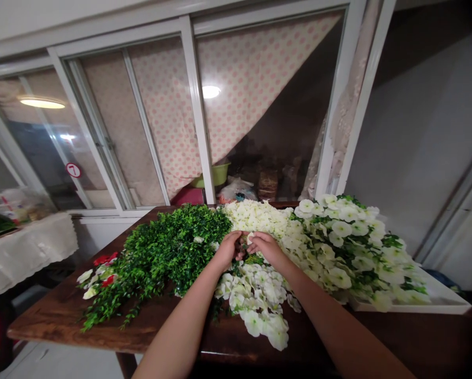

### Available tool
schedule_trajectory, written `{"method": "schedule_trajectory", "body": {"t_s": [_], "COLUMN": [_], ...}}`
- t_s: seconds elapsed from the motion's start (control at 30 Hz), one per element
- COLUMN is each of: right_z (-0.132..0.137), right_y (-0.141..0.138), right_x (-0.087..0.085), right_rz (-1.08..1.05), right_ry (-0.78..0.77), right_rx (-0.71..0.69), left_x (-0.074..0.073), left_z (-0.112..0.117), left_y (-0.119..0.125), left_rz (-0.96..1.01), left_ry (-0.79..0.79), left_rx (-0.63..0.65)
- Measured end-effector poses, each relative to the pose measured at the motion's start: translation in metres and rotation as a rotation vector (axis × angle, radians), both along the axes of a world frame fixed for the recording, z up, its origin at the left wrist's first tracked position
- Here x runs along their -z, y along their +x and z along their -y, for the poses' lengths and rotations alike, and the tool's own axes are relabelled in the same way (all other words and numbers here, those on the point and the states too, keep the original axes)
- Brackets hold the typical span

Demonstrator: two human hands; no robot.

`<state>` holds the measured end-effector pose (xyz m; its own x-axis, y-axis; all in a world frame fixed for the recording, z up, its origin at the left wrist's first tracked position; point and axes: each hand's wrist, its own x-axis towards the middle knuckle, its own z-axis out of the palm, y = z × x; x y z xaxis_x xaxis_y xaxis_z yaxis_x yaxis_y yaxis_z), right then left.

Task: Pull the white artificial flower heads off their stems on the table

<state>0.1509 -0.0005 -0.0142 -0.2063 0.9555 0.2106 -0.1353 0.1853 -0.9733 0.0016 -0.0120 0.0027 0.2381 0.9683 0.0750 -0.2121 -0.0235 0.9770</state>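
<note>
- Basically, both hands meet mid-tabletop, fingertips nearly touching, between the green foliage (172, 245) on the left and the white flowers (340, 237) on the right.
- Right hand (266, 247): thumb and fingers look pinched on a small white petal piece (250, 238).
- Left hand (230, 248): fingers curled in close by the petal piece; too small to make out whether they grip anything.
- Petal piece sits at the fingertips, raised over the near cluster of white blooms (255, 295), with the far white petal pile (259, 215) behind.
- Foliage spreads left over the wooden tabletop (50, 322); red flowers (106, 259) at its left end. White tray (449, 301) under the right-hand flowers.
- Doing it well, my judgement: pinch lightly at the petal's thick middle, not the thin rim, which could crease.
- Probably best to steady with the left fingers while the right does fine turning.
- Keep wrists high; low forearms could drag the near blooms.
</note>
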Motion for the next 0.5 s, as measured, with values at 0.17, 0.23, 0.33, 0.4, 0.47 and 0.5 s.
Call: {"method": "schedule_trajectory", "body": {"t_s": [0.17,0.23,0.33,0.4,0.47,0.5], "right_z": [0.005,0.008,0.013,0.015,0.017,0.017], "right_y": [0.003,0.004,0.005,0.006,0.006,0.005], "right_x": [-0.005,-0.008,-0.014,-0.016,-0.017,-0.017], "right_rz": [-0.025,-0.006,-0.016,-0.039,-0.043,-0.032], "right_ry": [0.014,0.037,0.029,0.004,-0.026,-0.037], "right_rx": [-0.061,-0.083,-0.103,-0.128,-0.143,-0.145], "left_x": [-0.002,-0.003,-0.004,-0.003,-0.001,0.000], "left_z": [0.001,0.002,0.002,0.001,0.000,-0.001], "left_y": [-0.001,0.000,0.000,0.000,0.000,0.000], "left_rz": [-0.099,-0.125,-0.137,-0.142,-0.150,-0.155], "left_ry": [0.014,0.008,0.009,0.024,0.042,0.051], "left_rx": [-0.016,-0.035,-0.068,-0.079,-0.085,-0.087]}}
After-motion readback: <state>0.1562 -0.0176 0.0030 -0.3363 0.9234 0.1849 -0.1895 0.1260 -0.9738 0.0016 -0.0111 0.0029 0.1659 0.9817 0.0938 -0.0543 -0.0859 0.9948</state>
